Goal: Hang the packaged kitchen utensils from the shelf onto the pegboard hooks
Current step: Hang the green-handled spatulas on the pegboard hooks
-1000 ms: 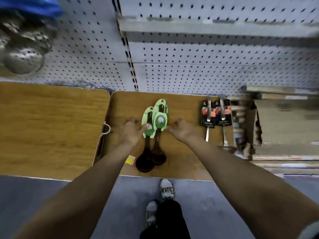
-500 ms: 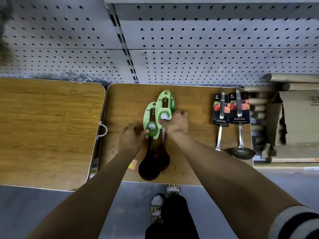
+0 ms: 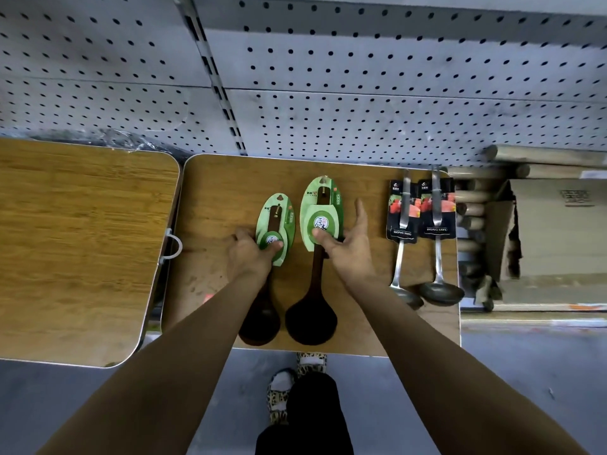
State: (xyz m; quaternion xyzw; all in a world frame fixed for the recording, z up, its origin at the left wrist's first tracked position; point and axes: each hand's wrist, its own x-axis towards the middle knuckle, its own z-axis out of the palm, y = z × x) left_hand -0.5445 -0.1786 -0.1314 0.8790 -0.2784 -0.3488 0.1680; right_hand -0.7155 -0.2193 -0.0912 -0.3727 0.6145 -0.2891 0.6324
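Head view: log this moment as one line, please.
left hand pinches smaller wooden ladle | right hand pinches larger wooden ladle | both on shelf | none hung

Both bare forearms reach forward side by side, the left hand (image 3: 248, 254) curled with its thumb pressed forward, the right hand (image 3: 348, 243) thumb down, its fingers (image 3: 360, 211) stretched forward

The two wooden ladles, overlapped a second ago, now lie apart side by side: the left hand (image 3: 251, 254) holds the smaller ladle (image 3: 267, 257) by its green card, thumb on the round label. The right hand (image 3: 348, 244), which was reaching in beside them, now pinches the larger ladle (image 3: 317, 257) at its card, forefinger stretched out.
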